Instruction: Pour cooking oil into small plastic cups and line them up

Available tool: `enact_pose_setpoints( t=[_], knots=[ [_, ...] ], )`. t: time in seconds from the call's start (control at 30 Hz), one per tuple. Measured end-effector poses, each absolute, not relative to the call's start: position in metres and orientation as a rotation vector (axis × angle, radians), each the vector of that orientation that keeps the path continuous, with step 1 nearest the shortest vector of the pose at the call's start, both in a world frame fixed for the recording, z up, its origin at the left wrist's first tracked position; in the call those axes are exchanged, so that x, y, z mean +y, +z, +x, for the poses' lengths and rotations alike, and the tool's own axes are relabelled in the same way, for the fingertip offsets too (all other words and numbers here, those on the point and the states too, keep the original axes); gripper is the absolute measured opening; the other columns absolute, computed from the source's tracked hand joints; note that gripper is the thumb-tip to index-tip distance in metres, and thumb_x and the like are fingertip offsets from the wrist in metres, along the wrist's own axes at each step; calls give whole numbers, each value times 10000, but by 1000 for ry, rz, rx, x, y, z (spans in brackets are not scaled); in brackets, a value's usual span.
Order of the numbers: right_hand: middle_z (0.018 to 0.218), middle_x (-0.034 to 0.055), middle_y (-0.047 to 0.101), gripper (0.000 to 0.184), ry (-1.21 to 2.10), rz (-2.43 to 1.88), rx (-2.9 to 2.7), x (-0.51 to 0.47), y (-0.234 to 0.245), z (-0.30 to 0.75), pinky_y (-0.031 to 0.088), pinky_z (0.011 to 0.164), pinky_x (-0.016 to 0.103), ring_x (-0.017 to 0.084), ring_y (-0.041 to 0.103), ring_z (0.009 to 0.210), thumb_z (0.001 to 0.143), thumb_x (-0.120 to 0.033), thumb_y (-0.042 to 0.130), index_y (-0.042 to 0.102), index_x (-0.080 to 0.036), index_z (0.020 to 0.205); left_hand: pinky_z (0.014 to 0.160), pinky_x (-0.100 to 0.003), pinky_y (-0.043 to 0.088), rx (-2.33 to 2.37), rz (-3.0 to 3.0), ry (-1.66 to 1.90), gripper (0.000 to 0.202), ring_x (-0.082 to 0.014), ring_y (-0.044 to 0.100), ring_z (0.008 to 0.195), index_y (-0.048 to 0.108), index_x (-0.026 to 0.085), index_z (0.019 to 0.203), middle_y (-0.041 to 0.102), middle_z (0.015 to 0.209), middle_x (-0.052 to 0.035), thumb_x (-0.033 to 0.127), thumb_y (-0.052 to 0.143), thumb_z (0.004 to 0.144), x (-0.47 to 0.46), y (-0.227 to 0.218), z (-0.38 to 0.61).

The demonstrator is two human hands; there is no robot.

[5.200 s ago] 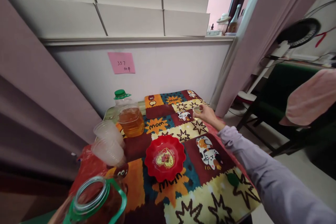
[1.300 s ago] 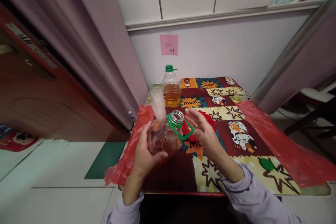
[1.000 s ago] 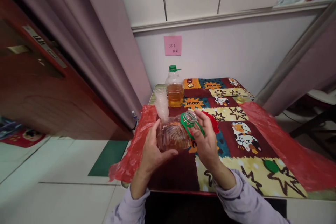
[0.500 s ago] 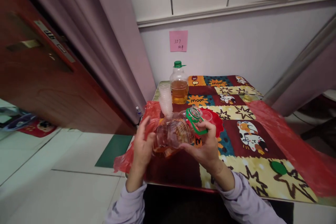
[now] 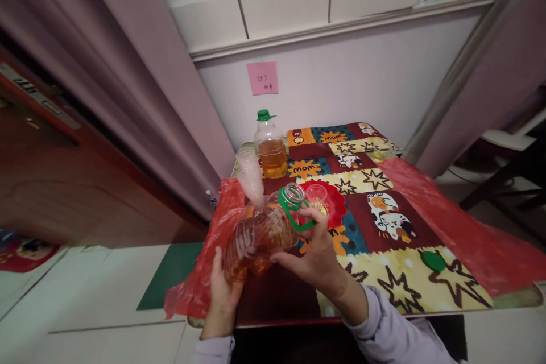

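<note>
A clear plastic bottle [image 5: 260, 239] with amber liquid lies tilted between my hands, its uncapped mouth raised toward the far right. My left hand [image 5: 226, 287] supports its base from the lower left; some of those fingers are hidden behind it. With my right hand [image 5: 318, 259] I grip the green handle [image 5: 307, 224] at the neck, the thumb against the bottle's side. Just beyond the neck is a red scalloped plate [image 5: 340, 209] with a small clear cup [image 5: 317, 194] in it. A stack of clear plastic cups [image 5: 249, 175] leans behind the bottle.
At the back stands a second bottle [image 5: 273, 153] of amber liquid, capped in green. A loose green cap [image 5: 433, 261] lies near the front right on the patterned mat [image 5: 358, 250]. Red plastic sheeting [image 5: 443, 222] covers the table's sides. A pink note [image 5: 262, 78] is on the wall.
The bottle has been tipped more upright, its base now lower and nearer me. My left hand has shifted from its side to beneath its base. The whole view has swung right.
</note>
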State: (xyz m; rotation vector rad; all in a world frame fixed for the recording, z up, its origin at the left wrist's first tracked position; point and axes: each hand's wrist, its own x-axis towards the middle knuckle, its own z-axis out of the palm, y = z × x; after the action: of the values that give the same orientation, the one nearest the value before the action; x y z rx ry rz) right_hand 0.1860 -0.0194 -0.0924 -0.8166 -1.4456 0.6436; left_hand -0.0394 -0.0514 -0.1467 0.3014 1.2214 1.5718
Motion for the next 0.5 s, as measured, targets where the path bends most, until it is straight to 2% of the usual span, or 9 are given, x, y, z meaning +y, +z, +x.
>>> enact_pose_setpoints(
  t=[0.17, 0.33, 0.5],
  knots=[
    [1287, 80, 605, 853, 681, -787, -1388, -17, -97, 183, 680, 852, 401, 259, 723, 1058, 677, -383, 960, 425, -322, 1339, 978, -511, 631, 1252, 308, 1601, 434, -362, 733, 1191, 801, 309, 1024, 839, 1049, -25, 667, 609, 870, -51, -141, -34],
    [1264, 73, 595, 823, 824, -771, -1297, -5, -106, 180, 680, 868, 400, 266, 702, 1112, 647, -395, 972, 431, -314, 1263, 789, -386, 666, 1299, 191, 1689, 301, -271, 796, 922, 794, 312, 1007, 839, 925, 13, 536, 650, 868, -52, -133, -43],
    [1172, 54, 615, 799, 903, -728, -1267, 6, -122, 172, 684, 831, 390, 261, 712, 1055, 617, -499, 980, 434, -304, 1167, 708, -357, 664, 1356, 140, 1738, 207, -265, 800, 868, 775, 280, 950, 826, 842, -8, 426, 702, 823, -54, -129, -64]
  ],
)
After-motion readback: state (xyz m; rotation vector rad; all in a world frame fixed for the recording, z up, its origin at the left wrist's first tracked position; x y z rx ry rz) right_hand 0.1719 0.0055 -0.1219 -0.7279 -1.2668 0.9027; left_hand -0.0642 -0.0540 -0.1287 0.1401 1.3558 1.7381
